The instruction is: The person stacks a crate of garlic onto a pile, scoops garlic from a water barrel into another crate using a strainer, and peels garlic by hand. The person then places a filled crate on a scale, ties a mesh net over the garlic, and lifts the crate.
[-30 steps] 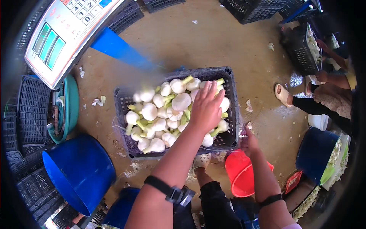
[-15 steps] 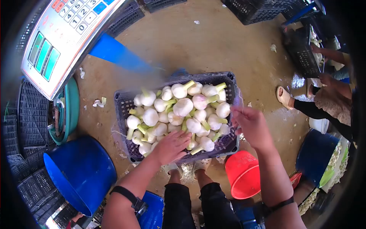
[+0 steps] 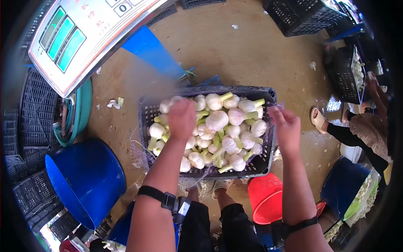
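Note:
White garlic bulbs (image 3: 217,121) with trimmed green stems fill a black plastic crate (image 3: 252,170) lined with thin purple mesh netting (image 3: 205,173). My left hand (image 3: 182,119) is over the left part of the garlic, back of the hand upward. Its fingers are blurred and mostly hidden, so their grip does not show. At the crate's right rim my right hand (image 3: 286,128) is closed in a pinch on the edge of the netting. Some mesh hangs loose outside the crate's left side.
A scale with a lit display (image 3: 63,38) juts in at upper left. Beside the crate stand a blue tub (image 3: 88,180) and a red bucket (image 3: 266,199). Black crates (image 3: 300,17) are at the edges. Another person's leg (image 3: 348,136) and hands are at right.
My left hand has lifted from the front garlic and moved away from me toward the back left. The right hand stays at the right rim. The view has shifted.

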The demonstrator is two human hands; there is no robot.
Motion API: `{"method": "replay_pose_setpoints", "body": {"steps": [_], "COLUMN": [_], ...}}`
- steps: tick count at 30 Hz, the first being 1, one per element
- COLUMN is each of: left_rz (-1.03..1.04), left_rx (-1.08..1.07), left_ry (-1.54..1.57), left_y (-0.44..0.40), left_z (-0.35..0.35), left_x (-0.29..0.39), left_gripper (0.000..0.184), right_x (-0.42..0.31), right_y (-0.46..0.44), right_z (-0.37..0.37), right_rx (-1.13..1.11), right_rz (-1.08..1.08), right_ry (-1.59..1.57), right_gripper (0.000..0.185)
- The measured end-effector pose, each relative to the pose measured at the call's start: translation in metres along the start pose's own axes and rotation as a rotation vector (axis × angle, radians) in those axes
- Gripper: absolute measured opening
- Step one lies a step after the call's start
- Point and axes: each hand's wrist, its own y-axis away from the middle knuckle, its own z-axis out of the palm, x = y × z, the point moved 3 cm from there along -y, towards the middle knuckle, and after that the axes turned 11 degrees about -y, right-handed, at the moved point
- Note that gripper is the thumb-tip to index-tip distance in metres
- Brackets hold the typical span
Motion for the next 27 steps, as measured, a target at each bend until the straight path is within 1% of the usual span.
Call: {"method": "replay_pose_setpoints", "body": {"steps": [1,2,3,4,5,6,8,9,10,11,12,13,14,15,17,18,19,20,22,23,25,26,27], "left_rz": [0.294,0.586,0.580,0.625,0.672,0.671,0.351,0.167,-0.019,0.015,0.048,0.049,0.000,-0.053,-0.083,-0.113,-0.153,-0.160,-0.544,-0.549,-0.269,-0.272,-0.109], "left_rx": [-0.081,-0.167,-0.172,-0.147,-0.115,-0.113,0.041,0.143,0.247,-0.047,-0.338,-0.334,-0.412,-0.493,-0.516,-0.536,-0.455,-0.452,-0.291,-0.293,-0.103,-0.098,-0.349], "left_ry": [-0.088,-0.178,-0.190,-0.224,-0.258,-0.264,-0.122,-0.197,-0.269,-0.287,-0.298,-0.302,-0.377,-0.454,-0.522,-0.582,-0.566,-0.563,-0.136,-0.140,-0.164,-0.170,-0.242], "left_y": [0.012,0.024,0.029,0.030,0.027,0.026,0.015,0.015,0.016,0.019,0.027,0.033,0.043,0.053,0.071,0.079,0.082,0.082,0.083,0.090,0.103,0.101,0.101], "left_z": [0.001,0.002,-0.002,-0.011,-0.025,-0.040,-0.087,-0.094,-0.099,-0.098,-0.096,-0.098,-0.096,-0.095,-0.083,-0.076,-0.075,-0.073,-0.072,-0.065,-0.057,-0.066,-0.070], "left_x": [0.010,0.015,0.010,0.009,0.011,0.011,-0.003,-0.026,-0.053,-0.076,-0.090,-0.086,-0.080,-0.076,-0.077,-0.078,-0.075,-0.074,-0.084,-0.082,-0.065,-0.056,-0.043], "left_gripper": [0.035,0.035,0.035,0.034,0.033,0.033,0.034,0.030,0.027,0.024,0.020,0.020,0.018,0.016,0.017,0.019,0.016,0.016,0.016,0.016,0.020,0.020,0.021], "right_x": [-0.007,-0.006,-0.011,-0.017,-0.025,-0.026,-0.014,0.014,0.032,0.047,0.062,0.081,0.089,0.092,0.099,0.107,0.122,0.126,0.125,0.121,0.109,0.103,0.122], "right_y": [0.002,0.002,0.004,0.008,0.008,0.005,-0.013,-0.040,-0.064,-0.085,-0.105,-0.122,-0.127,-0.129,-0.121,-0.124,-0.131,-0.136,-0.144,-0.142,-0.134,-0.133,-0.146], "right_z": [-0.003,-0.002,0.000,0.004,0.007,0.007,-0.008,-0.025,-0.033,-0.037,-0.036,-0.032,-0.026,-0.024,-0.011,-0.012,-0.013,-0.011,-0.020,-0.019,-0.008,-0.002,-0.010], "right_rx": [-0.025,-0.038,-0.126,-0.209,-0.205,-0.206,-0.015,0.034,0.146,0.260,0.259,0.237,0.211,0.206,0.008,0.005,-0.076,-0.158,-0.144,-0.127,-0.159,-0.177,-0.150], "right_rz": [-0.071,-0.068,-0.278,-0.490,-0.548,-0.550,-0.184,-0.168,-0.134,-0.101,-0.102,0.052,0.211,0.217,0.822,0.820,0.831,0.837,0.872,0.915,0.933,0.941,0.954], "right_ry": [0.057,0.048,0.140,0.229,0.323,0.317,0.112,0.085,0.088,0.094,0.090,0.238,0.385,0.381,-0.100,-0.096,-0.256,-0.417,-0.360,-0.307,-0.304,-0.303,-0.268], "right_gripper": [0.017,0.017,0.018,0.019,0.022,0.022,0.024,0.032,0.037,0.042,0.042,0.039,0.039,0.039,0.038,0.038,0.035,0.033,0.029,0.026,0.023,0.020,0.019]}}
